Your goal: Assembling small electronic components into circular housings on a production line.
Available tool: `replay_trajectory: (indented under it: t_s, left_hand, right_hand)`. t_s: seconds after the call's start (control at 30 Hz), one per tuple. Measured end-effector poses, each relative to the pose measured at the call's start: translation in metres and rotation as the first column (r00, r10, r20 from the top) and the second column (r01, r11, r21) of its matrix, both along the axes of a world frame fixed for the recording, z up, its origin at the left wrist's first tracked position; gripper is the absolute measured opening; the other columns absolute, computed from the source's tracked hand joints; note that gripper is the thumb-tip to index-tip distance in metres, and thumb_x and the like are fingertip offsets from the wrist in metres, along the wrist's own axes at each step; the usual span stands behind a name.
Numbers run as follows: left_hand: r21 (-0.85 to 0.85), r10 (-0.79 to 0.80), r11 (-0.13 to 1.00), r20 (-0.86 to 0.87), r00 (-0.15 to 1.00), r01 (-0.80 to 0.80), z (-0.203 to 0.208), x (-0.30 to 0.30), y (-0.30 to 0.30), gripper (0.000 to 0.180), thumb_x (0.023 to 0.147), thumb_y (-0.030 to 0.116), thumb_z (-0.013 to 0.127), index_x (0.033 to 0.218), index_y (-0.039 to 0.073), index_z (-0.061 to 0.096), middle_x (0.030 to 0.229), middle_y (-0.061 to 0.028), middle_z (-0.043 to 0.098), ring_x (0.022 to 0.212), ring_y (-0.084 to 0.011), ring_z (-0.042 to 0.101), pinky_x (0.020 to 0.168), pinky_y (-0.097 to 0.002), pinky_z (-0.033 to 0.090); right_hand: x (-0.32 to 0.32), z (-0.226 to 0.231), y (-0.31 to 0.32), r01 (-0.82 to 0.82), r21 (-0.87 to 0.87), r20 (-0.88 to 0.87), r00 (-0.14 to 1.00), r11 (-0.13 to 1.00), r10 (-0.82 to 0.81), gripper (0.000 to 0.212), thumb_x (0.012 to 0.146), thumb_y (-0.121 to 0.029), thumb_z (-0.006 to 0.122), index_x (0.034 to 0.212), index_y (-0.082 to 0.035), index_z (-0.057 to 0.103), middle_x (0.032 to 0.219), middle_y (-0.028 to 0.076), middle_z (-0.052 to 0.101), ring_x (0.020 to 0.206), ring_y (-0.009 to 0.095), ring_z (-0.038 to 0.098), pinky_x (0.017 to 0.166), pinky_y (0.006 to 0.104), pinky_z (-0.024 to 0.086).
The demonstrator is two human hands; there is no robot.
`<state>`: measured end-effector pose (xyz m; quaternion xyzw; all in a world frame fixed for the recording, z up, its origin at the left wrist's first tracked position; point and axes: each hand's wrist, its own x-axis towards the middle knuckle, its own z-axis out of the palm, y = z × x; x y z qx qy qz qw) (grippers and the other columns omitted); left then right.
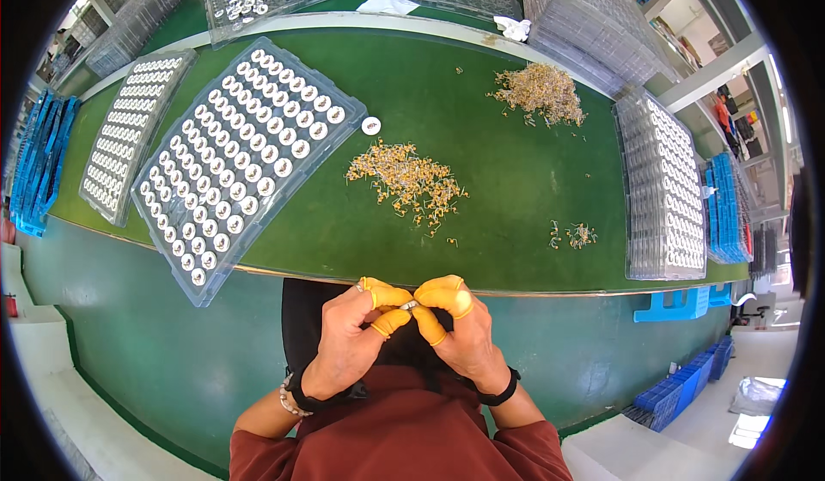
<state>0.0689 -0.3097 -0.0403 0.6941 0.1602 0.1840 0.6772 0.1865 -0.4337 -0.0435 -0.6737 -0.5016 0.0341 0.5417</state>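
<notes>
Close to my body, at the table's near edge, both hands meet around a small white round part (410,305). My left hand (351,330) is closed, its thumb and fingertip pinching the part from the left. From the other side my right hand (461,330) grips it too, also closed. Yellow finger covers on both hands hide most of the part, so its details do not show. Beyond the hands lies a heap of tiny orange-yellow components with wire leads (408,180). A single white disc (371,126) rests beside the heap.
A clear tray (290,187) with rows of white discs overhangs the table's near edge at left; another tray (182,75) lies farther left. Stacked filled trays (638,180) stand at right. Another component heap (541,94) and a small cluster (581,236) lie on the green tabletop (507,180).
</notes>
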Motion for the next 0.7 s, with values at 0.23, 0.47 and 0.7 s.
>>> replay_trajectory:
  t_s: [0.23,0.47,0.7]
  left_hand:
    - [-0.49,0.108,0.868,0.028,0.994,-0.081,-0.014,-0.003,-0.013,0.026,0.088,-0.003,0.063,0.114,-0.002,0.059,0.104,-0.01,0.066,0.085,-0.0161,0.067,0.059,-0.0238,0.055]
    - [-0.497,0.15,0.86,0.038,0.988,-0.112,-0.007,-0.002,0.003,0.021,0.095,0.002,0.056,0.115,-0.003,0.059,0.097,-0.0106,0.066,0.08,-0.0167,0.066,0.059,-0.0252,0.054]
    - [-0.506,0.086,0.861,0.047,0.995,-0.051,-0.001,0.005,0.006,0.024,0.097,0.008,0.049,0.119,-0.001,0.055,0.098,-0.0133,0.064,0.081,-0.0197,0.066,0.055,-0.0258,0.053]
  right_hand:
    - [-0.011,-0.001,0.001,0.099,-0.059,-0.173,0.979,0.993,-0.108,0.025,0.079,0.005,0.071,0.099,-0.002,0.058,0.09,0.011,0.063,0.075,0.021,0.062,0.067,0.029,0.051]
    - [0.033,0.017,0.004,0.382,-0.197,0.329,0.893,0.903,-0.306,0.023,0.077,0.0,0.071,0.099,-0.002,0.065,0.085,0.012,0.058,0.074,0.029,0.058,0.062,0.0378,0.049]
    - [0.05,0.016,0.011,0.414,-0.338,0.486,0.846,0.845,-0.22,0.013,0.077,-0.004,0.071,0.087,-0.003,0.064,0.077,0.01,0.056,0.071,0.029,0.058,0.061,0.0387,0.048]
